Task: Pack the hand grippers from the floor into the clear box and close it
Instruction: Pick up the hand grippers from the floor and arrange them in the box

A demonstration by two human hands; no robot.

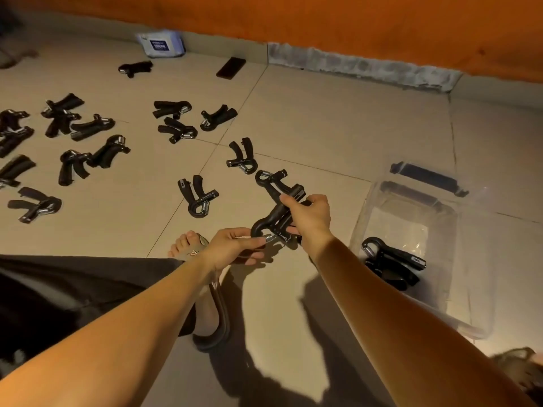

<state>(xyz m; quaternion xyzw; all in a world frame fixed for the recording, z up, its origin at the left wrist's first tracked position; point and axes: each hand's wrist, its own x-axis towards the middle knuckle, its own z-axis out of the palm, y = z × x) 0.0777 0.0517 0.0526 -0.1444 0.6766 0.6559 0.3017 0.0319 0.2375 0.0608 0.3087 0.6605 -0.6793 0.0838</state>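
Both hands are closed around black hand grippers (pixel 277 201) held above the floor: the right hand (pixel 308 218) clamps the handles of what looks like two bunched together, the left hand (pixel 235 245) pinches the spring end. The clear box (pixel 367 212) stands open just right of the right hand, some grippers already inside. Best to carry them over as one bundle and lay them flat against those. Many more lie scattered left of the left hand.

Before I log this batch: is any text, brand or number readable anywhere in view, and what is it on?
None can be read.
Soft white wipes pack by the wall: dark blue label with white print, too blurred to read.
Black hand gripper with a steel spring in the clear plastic box: small pale mark at the handle end, too small to read.
Beige sandal strap: small emblem, illegible.
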